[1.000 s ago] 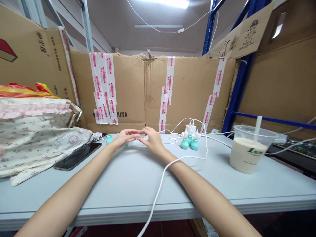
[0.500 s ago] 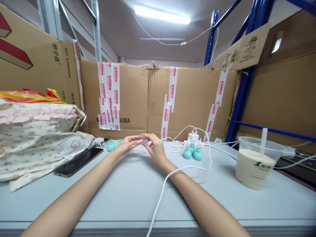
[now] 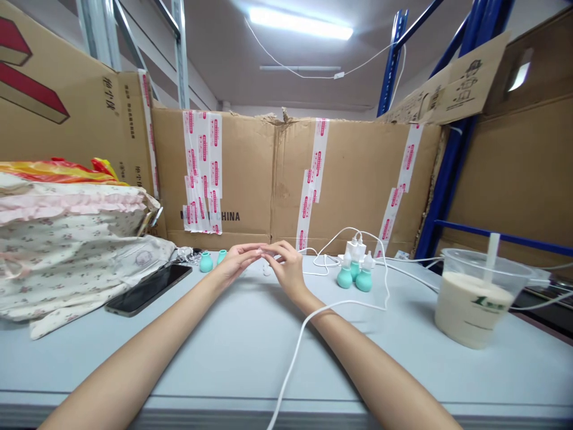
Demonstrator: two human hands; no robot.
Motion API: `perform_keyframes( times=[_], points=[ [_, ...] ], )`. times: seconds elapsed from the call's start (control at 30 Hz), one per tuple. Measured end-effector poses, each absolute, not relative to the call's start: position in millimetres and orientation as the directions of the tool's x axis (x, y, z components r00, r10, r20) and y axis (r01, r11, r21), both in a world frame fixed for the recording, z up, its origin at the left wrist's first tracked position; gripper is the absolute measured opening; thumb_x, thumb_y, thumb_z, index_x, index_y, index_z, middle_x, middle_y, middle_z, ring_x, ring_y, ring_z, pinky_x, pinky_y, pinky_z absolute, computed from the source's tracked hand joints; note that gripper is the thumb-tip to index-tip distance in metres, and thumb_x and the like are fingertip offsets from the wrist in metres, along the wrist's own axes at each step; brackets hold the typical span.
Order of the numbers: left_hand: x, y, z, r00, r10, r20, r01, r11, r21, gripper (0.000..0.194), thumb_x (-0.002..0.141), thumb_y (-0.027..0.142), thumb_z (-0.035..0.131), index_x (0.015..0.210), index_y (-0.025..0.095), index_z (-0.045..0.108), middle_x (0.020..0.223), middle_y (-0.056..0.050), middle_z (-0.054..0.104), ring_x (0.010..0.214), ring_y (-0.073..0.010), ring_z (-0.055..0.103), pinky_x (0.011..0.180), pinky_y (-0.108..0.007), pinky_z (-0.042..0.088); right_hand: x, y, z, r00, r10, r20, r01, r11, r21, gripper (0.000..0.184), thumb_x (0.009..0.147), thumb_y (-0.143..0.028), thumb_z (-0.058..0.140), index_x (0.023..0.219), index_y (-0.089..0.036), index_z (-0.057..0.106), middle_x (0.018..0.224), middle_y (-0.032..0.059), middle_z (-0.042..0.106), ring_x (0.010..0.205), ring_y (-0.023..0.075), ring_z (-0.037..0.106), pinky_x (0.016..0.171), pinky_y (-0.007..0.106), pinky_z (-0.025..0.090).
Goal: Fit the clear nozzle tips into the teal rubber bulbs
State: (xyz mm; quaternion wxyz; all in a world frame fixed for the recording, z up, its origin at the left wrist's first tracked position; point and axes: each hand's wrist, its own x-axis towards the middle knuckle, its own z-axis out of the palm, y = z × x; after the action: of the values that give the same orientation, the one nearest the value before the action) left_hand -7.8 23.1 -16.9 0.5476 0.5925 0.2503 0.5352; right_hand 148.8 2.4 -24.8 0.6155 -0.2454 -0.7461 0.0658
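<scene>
Above the middle of the table, my left hand and my right hand meet at the fingertips. Both are closed in a pinch around a small clear plastic piece, mostly covered by the fingers now. A small clear part shows just under the fingertips; whether it is held or stands on the table I cannot tell. Behind my left hand are a teal rubber bulb and a second teal bulb, both with open necks. To the right of my right hand stand three teal bulbs with clear nozzles on top.
A white cable runs over my right forearm to a white charger. At right stands a milky drink cup with a straw. A phone and floral cloth bag lie left. Cardboard walls the back.
The view has shifted slightly, so everything sits a little further right. My fingertips have drawn closer together, and the clear piece between them shows less than before.
</scene>
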Motion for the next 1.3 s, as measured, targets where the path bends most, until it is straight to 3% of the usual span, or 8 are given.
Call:
perform_keyframes(
  times=[0.2, 0.43, 0.73, 0.97, 1.3],
  points=[
    [-9, 28, -17, 0.328, 0.868, 0.372, -0.314, -0.271, 0.910, 0.032, 0.066, 0.032, 0.071, 0.090, 0.011, 0.068, 0.098, -0.011, 0.068, 0.101, -0.0202, 0.059, 0.100, -0.034, 0.036, 146, 1, -24, -0.098, 0.463, 0.881, 0.284, 0.862, -0.421, 0.015, 0.081, -0.026, 0.056, 0.089, -0.022, 0.068, 0.087, 0.0042, 0.064, 0.078, 0.0133, 0.059, 0.059, 0.022, 0.050],
    [-20, 34, -19, 0.399, 0.871, 0.287, -0.091, -0.273, 0.958, 0.035, 0.067, 0.037, 0.070, 0.091, 0.013, 0.069, 0.092, -0.011, 0.070, 0.087, -0.0193, 0.065, 0.093, -0.036, 0.042, 146, 6, -30, -0.077, 0.500, 0.862, 0.309, 0.834, -0.456, 0.016, 0.077, -0.025, 0.058, 0.092, -0.020, 0.063, 0.087, 0.0037, 0.062, 0.074, 0.0133, 0.059, 0.060, 0.023, 0.049],
    [-20, 37, -22, 0.373, 0.880, 0.295, -0.078, -0.287, 0.955, 0.035, 0.066, 0.040, 0.070, 0.088, 0.013, 0.069, 0.086, -0.009, 0.071, 0.082, -0.0182, 0.065, 0.089, -0.036, 0.045, 146, 8, -30, -0.096, 0.514, 0.852, 0.296, 0.832, -0.469, 0.018, 0.074, -0.025, 0.061, 0.092, -0.020, 0.058, 0.087, 0.0032, 0.063, 0.074, 0.0135, 0.059, 0.061, 0.024, 0.048],
    [-15, 31, -14, 0.363, 0.874, 0.324, 0.053, -0.366, 0.929, 0.039, 0.063, 0.044, 0.070, 0.085, 0.011, 0.070, 0.077, -0.009, 0.071, 0.074, -0.0204, 0.066, 0.082, -0.037, 0.049, 146, 10, -36, -0.086, 0.544, 0.835, 0.312, 0.810, -0.496, 0.014, 0.076, -0.025, 0.059, 0.088, -0.018, 0.060, 0.084, 0.0037, 0.063, 0.072, 0.0136, 0.058, 0.064, 0.025, 0.047],
    [-12, 31, -21, 0.321, 0.906, 0.276, -0.010, -0.288, 0.958, 0.046, 0.059, 0.045, 0.073, 0.090, 0.012, 0.070, 0.079, -0.010, 0.071, 0.077, -0.0213, 0.066, 0.085, -0.039, 0.049, 148, 17, -37, -0.138, 0.553, 0.822, 0.327, 0.809, -0.489, 0.016, 0.073, -0.022, 0.057, 0.089, -0.018, 0.057, 0.086, 0.0047, 0.062, 0.074, 0.0145, 0.057, 0.066, 0.026, 0.047]
  ],
)
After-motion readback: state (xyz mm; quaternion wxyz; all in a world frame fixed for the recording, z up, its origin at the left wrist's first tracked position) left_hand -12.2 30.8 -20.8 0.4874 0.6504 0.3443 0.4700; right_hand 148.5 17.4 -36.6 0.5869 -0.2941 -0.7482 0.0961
